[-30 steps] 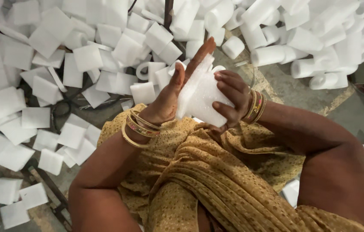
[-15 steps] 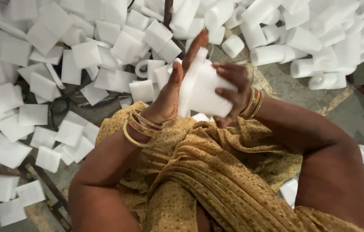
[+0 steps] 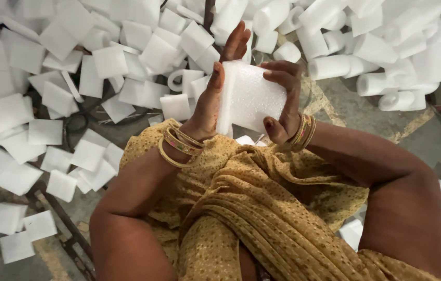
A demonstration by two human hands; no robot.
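From the head camera, looking down, the person holds a white bumpy foam sheet (image 3: 251, 99) up in front of the chest, above the yellow dotted cloth (image 3: 251, 208) on the lap. The foam is bent into a curve, so the step in hand looks like rolling it into a tube. The next move would call for curling one edge over the other and keeping it tight.

The left hand (image 3: 215, 88) is flat and open. Its palm presses on the left edge of the foam, with fingers straight up. The right hand (image 3: 283, 99) has a closed grip on the foam, fingers over the top right corner and thumb below.

On the grey floor (image 3: 345, 99), flat white foam squares (image 3: 90, 62) lie in a heap on the left. Rolled white foam tubes (image 3: 335, 65) lie on the right.
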